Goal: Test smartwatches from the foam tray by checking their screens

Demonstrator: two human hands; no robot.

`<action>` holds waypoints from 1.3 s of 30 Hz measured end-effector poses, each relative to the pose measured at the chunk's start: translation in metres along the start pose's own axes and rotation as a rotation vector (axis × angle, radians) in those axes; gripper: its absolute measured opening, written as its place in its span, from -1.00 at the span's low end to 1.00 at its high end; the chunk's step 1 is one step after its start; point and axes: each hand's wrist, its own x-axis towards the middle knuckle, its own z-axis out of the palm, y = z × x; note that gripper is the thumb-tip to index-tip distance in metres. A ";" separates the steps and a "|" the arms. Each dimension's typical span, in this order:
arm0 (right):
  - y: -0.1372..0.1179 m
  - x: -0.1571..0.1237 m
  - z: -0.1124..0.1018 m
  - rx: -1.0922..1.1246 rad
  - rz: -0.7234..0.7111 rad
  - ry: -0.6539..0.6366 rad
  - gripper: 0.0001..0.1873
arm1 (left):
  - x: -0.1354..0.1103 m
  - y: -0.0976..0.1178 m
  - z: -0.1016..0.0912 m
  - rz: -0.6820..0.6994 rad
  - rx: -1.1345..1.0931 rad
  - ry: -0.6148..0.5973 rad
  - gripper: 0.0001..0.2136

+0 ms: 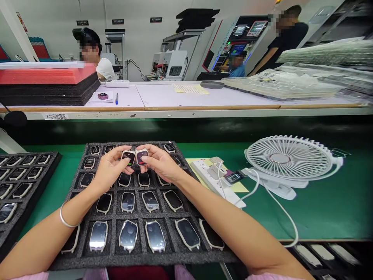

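Working above the back rows of a black foam compartment tray [140,259]. Left hand [115,160]: fingers closed on a white-framed rectangular watch with a lit dark screen [130,156], thumb on its front. Right hand [157,157]: fingers gripping a second white-framed, dark-screened watch [141,154], thumb on its front too. Held watches side by side above the tray, can't tell if touching. More pale-framed, dark-screened watches [155,235] lie in the tray's compartments. Left of the tray: another black foam tray [29,202], also with watches. Right of the tray: white multi-socket power strip [202,173], then a round white plastic fan [279,158], on the same green worktop [329,210].
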 end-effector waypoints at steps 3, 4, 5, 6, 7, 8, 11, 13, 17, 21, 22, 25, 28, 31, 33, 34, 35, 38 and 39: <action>0.000 -0.001 0.000 -0.001 -0.006 0.004 -0.66 | -0.001 -0.001 0.000 0.000 -0.012 -0.007 -0.59; 0.001 -0.001 0.000 0.002 -0.007 0.007 -0.65 | -0.001 -0.001 0.000 -0.001 -0.017 -0.012 -0.58; 0.001 -0.001 0.000 0.006 -0.009 0.011 -0.65 | -0.001 -0.001 0.000 -0.002 -0.020 -0.016 -0.58; 0.002 -0.002 0.000 0.011 -0.008 0.014 -0.64 | -0.002 -0.002 0.000 -0.004 -0.020 -0.019 -0.57; 0.002 -0.002 0.000 0.019 -0.006 0.018 -0.64 | -0.002 -0.002 -0.001 -0.006 -0.019 -0.019 -0.56; 0.003 -0.002 0.000 0.030 -0.001 0.024 -0.63 | -0.002 -0.003 -0.001 -0.009 -0.020 -0.017 -0.55; 0.004 -0.002 0.000 0.096 0.035 0.058 -0.59 | -0.001 -0.004 -0.002 -0.034 -0.049 0.003 -0.55; 0.005 -0.002 -0.001 0.170 0.078 0.090 -0.56 | -0.001 -0.005 -0.003 -0.060 -0.089 0.030 -0.55; 0.005 0.001 -0.001 0.285 0.244 0.189 -0.54 | 0.002 -0.007 -0.003 -0.116 -0.165 0.095 -0.54; 0.005 0.002 0.000 0.312 0.409 0.259 -0.54 | 0.003 -0.010 -0.004 -0.206 -0.208 0.120 -0.48; 0.005 0.002 0.000 0.310 0.423 0.260 -0.55 | 0.003 -0.010 -0.004 -0.225 -0.212 0.120 -0.46; 0.004 0.000 0.002 0.284 0.363 0.243 -0.57 | 0.002 -0.011 -0.004 -0.248 -0.214 0.103 -0.43; 0.005 -0.002 0.002 0.250 0.231 0.212 -0.58 | 0.001 -0.009 -0.004 -0.236 -0.218 0.088 -0.43; 0.006 -0.004 0.003 0.209 0.140 0.185 -0.55 | 0.000 -0.008 -0.003 -0.206 -0.217 0.063 -0.42; 0.007 -0.005 0.003 0.180 0.101 0.169 -0.54 | 0.000 -0.008 -0.003 -0.177 -0.210 0.042 -0.41; 0.007 -0.006 0.004 0.168 0.085 0.161 -0.53 | 0.000 -0.008 -0.003 -0.158 -0.205 0.036 -0.40; 0.007 -0.006 0.004 0.160 0.072 0.153 -0.53 | 0.001 -0.008 -0.003 -0.140 -0.199 0.032 -0.40; 0.006 -0.006 0.005 0.145 0.044 0.140 -0.52 | 0.004 -0.009 -0.004 -0.100 -0.190 0.030 -0.39; 0.006 -0.005 0.005 0.143 0.038 0.140 -0.51 | 0.004 -0.009 -0.004 -0.094 -0.190 0.026 -0.38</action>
